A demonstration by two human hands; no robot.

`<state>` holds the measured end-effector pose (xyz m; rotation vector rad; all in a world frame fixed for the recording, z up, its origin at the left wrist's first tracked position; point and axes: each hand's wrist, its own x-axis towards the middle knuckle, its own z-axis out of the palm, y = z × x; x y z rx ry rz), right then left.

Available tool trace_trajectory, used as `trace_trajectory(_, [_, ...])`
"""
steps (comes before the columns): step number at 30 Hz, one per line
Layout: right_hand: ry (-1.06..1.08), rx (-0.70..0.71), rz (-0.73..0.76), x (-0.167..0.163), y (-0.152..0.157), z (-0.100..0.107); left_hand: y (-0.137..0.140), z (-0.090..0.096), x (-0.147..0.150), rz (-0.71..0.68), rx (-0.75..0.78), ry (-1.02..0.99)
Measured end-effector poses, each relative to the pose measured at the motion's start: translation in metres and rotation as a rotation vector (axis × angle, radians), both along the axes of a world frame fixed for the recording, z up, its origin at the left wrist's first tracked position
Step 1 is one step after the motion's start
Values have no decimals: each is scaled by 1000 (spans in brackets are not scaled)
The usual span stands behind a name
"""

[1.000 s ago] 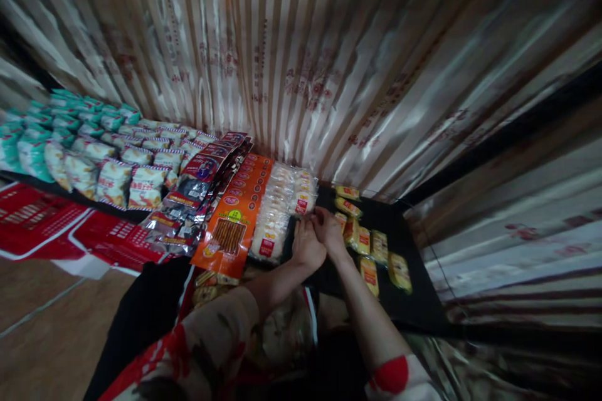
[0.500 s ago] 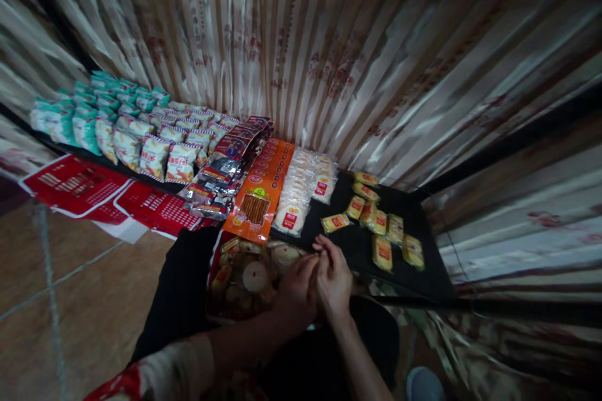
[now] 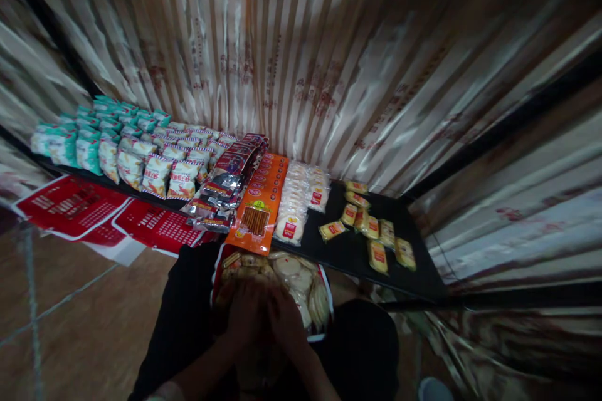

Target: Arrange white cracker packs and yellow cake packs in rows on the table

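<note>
A red box with a white rim (image 3: pixel 328 291) rests between my knees, full of wrapped snacks. On its right side are pale round crackers in clear wrap (image 3: pixel 301 279); small yellowish packets (image 3: pixel 235 260) lie on its left. Both hands are down inside the box, close side by side. My left hand (image 3: pixel 247 310) is over the left-middle packets, and my right hand (image 3: pixel 285 319) is beside the crackers. Shadow and blur hide the fingertips, so whether either hand grips a packet cannot be made out.
Along a black bench (image 3: pixel 324 254) stand green-and-white snack bags (image 3: pixel 87 144), dark red packets (image 3: pixel 230 172), an orange pouch of sticks (image 3: pixel 258 213), rows of wrapped crackers (image 3: pixel 291 219) and loose yellow packets (image 3: pixel 377 255). Red printed sheets (image 3: pixel 70 207) hang at the front left. A striped curtain (image 3: pixel 301 62) rises behind.
My hands were together above the box's right side; they have moved left and down into it. The crackers at its right are uncovered now. The view has shifted slightly.
</note>
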<state>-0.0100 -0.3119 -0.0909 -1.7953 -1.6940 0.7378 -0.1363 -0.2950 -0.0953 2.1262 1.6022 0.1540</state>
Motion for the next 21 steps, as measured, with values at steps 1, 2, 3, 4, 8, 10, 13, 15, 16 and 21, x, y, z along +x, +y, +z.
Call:
trace_trajectory(1, [-2, -7, -5, 0, 0, 1, 0, 0, 1, 11, 20, 9])
trace_trajectory(2, [-3, -16, -10, 1, 0, 1, 0, 1, 1, 14, 38, 18])
trace_trajectory(3, [-2, -23, -9, 1, 0, 2, 0, 3, 0, 10, 54, 27])
trace_trajectory(4, [4, -28, -3, 2, -1, 4, 0, 4, -1, -2, 65, 36])
trace_trajectory(8, [39, -5, 31, 6, -1, 8, 2, 12, -8, -56, 52, 43])
trace_trajectory(10, [58, 28, 19, 8, -1, 10, 3, 16, -12, -70, 36, 14])
trace_trajectory(13, [123, 76, -12, 9, 3, 16, 4, 21, -15, -27, 16, -72])
trace_trajectory(15, [190, 114, -16, 9, 5, 19, 5, 26, -15, 70, -7, -162])
trace_trajectory(16, [225, 130, -21, 10, 7, 21, 6, 29, -14, 119, -22, -216])
trace_trajectory(21, [380, 74, -170, 17, 13, 32, 11, 52, -6, 206, -87, -465])
